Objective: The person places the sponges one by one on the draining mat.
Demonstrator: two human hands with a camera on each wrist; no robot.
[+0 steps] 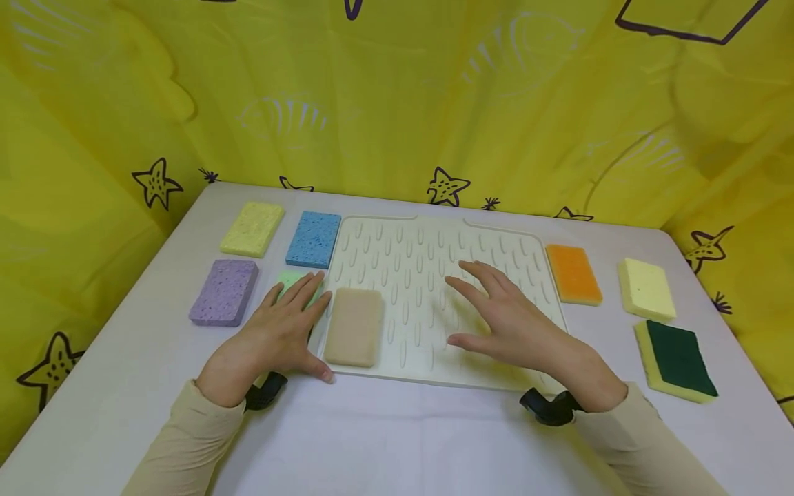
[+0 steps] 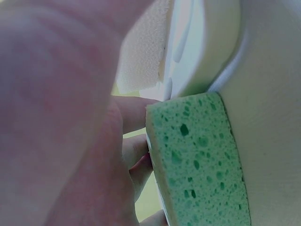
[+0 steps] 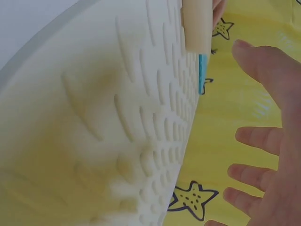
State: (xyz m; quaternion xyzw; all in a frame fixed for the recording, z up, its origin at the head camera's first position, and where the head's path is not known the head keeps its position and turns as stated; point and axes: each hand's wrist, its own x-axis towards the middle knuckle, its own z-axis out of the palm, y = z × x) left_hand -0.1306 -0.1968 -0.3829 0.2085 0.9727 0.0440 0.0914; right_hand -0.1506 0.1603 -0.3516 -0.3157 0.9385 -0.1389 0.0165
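Observation:
My left hand (image 1: 279, 331) lies over the green sponge (image 2: 200, 160), its fingers spread and its thumb beside the near edge of the mat. In the head view the hand covers most of that sponge; in the left wrist view the fingertips are right at its top edge. A beige sponge (image 1: 353, 327) lies flat on the left end of the white ridged mat (image 1: 422, 289), just right of my left hand. My right hand (image 1: 509, 317) hovers over the right half of the mat with its fingers apart and holds nothing.
Left of the mat lie a blue sponge (image 1: 313, 239), a pale green-yellow sponge (image 1: 252, 229) and a purple sponge (image 1: 224, 292). To its right are an orange sponge (image 1: 573, 275), a pale yellow sponge (image 1: 646, 289) and a yellow sponge with a dark green scrub side (image 1: 679, 360). A yellow curtain (image 1: 384, 103) hangs behind.

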